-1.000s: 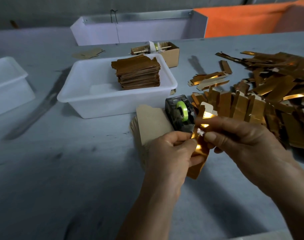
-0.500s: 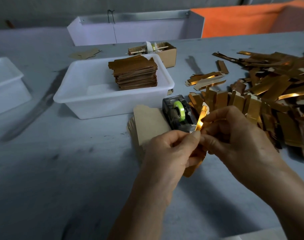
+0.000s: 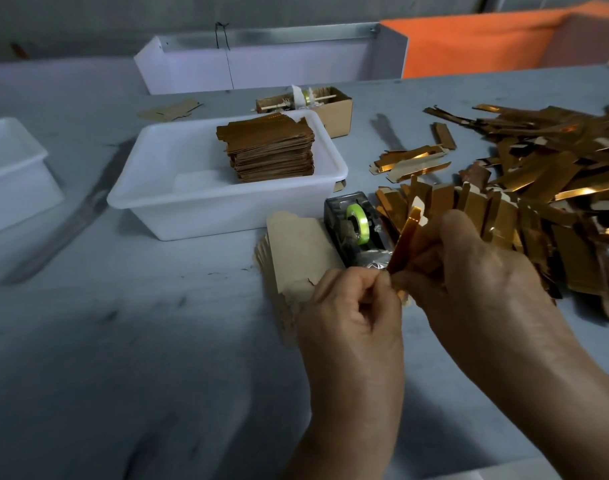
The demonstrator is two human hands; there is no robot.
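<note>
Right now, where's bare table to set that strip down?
Bare: the table left of the left hand, this side of the white tub; the gap between that tub and the small tub. Crowded: gold pile on the right; tape dispenser and card stack by the held gold strip.

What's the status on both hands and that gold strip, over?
Left hand and right hand both pinch the gold strip, held near upright. Tape dispenser close behind it. Pile of gold pieces at right.
</note>
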